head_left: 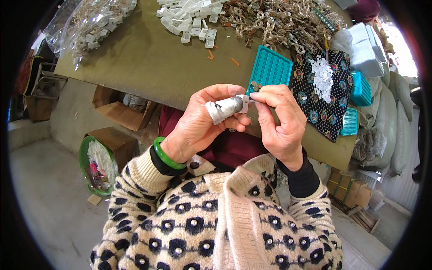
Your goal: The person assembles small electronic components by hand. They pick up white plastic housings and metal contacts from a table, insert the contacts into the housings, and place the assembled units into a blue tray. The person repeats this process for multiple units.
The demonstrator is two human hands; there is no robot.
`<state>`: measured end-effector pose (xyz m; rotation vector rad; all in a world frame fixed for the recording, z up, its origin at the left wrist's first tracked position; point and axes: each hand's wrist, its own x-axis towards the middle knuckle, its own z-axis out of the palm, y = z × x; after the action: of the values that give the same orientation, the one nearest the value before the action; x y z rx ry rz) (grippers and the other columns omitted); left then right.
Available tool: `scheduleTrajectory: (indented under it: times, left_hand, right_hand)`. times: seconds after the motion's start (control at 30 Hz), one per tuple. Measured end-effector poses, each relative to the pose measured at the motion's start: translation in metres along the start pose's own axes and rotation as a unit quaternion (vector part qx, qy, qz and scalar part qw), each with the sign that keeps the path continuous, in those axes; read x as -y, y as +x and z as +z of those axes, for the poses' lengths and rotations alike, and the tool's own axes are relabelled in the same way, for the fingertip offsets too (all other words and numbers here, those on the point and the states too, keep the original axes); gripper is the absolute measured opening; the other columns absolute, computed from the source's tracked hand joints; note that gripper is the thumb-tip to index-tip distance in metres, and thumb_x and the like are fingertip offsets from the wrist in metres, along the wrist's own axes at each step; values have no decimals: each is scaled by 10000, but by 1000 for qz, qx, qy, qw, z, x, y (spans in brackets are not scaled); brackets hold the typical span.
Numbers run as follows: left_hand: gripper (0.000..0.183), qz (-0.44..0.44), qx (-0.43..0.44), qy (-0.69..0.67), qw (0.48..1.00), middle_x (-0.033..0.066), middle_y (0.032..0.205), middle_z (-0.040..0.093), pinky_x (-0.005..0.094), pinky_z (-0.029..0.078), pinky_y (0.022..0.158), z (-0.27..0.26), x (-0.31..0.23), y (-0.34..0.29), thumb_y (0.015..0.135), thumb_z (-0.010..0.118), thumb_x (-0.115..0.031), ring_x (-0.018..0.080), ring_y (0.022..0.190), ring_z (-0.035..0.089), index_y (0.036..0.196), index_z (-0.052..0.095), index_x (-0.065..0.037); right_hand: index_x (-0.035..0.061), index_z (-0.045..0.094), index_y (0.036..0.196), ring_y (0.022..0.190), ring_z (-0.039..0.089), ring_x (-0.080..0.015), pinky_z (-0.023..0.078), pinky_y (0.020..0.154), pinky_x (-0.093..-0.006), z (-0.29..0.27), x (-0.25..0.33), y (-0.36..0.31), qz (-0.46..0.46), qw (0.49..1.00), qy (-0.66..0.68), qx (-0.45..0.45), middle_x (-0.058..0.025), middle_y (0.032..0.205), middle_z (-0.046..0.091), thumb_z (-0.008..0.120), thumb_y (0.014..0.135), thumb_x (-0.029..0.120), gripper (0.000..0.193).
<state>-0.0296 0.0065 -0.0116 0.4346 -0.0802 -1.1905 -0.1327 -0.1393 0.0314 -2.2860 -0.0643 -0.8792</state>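
My left hand (198, 117) is closed around a small white plastic piece (245, 104). A white wrap (224, 110) with a grey smudge, seemingly around one of its digits, lies against the piece. My right hand (281, 117) pinches a thin, pale sliver (253, 101) at the piece's right side; its kind is too small to tell. Just beyond my fingertips lies a teal ridged tray (272, 67), with several small round brownish metal bits (255, 84) at its near corner.
Loose white plastic cases (191, 20) and tangled wired parts (279, 20) cover the far table (171, 58). White chips (322, 78) lie on a patterned cloth (310, 105) at right, beside teal baskets (360, 87). A bagged heap (96, 27) sits far left; a green tub (85, 155) stands below.
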Motion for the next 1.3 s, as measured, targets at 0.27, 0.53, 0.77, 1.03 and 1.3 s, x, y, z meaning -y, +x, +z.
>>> scheduleTrajectory:
  times: [0.27, 0.53, 0.77, 1.03, 1.3]
  left_hand:
    - [200, -14, -31, 38, 999, 134, 904, 682, 336, 612, 652, 7, 3, -1, 931, 635, -77, 223, 745, 702, 1118, 616, -11]
    - [198, 0, -51, 112, 992, 126, 916, 684, 377, 604, 700, 13, 8, -3, 931, 651, -145, 213, 730, 691, 1091, 624, -32]
    - [153, -11, -58, 123, 991, 111, 901, 695, 314, 599, 650, 13, 16, 3, 916, 653, -69, 186, 702, 696, 1057, 634, -14]
    - [131, -14, -59, 98, 993, 109, 862, 697, 325, 596, 640, 17, 19, 6, 924, 641, -75, 190, 682, 693, 1026, 642, 7]
    - [168, 93, -29, 232, 968, 56, 831, 648, 227, 486, 487, 32, -29, -17, 860, 723, -92, 116, 598, 611, 958, 609, -19]
  right_hand:
    - [0, 620, 964, 773, 628, -288, 523, 730, -360, -1, -3, -6, -5, 999, 29, 29, -127, 873, 619, 623, 760, -146, 251]
    - [9, 578, 885, 753, 627, -237, 513, 708, -311, -7, -6, -10, 92, 992, 76, 32, -115, 852, 621, 631, 753, -107, 184]
    - [2, 570, 857, 711, 627, -253, 507, 661, -313, -17, -12, -13, 79, 992, 74, 63, -123, 826, 615, 599, 745, -118, 166]
    - [-3, 520, 876, 730, 596, -344, 508, 655, -404, -19, -2, 0, -3, 996, -24, 84, -156, 828, 568, 573, 721, -113, 197]
    - [10, 589, 843, 652, 627, -254, 496, 608, -312, -18, 12, 6, 93, 986, 69, 119, -115, 748, 615, 651, 742, -98, 160]
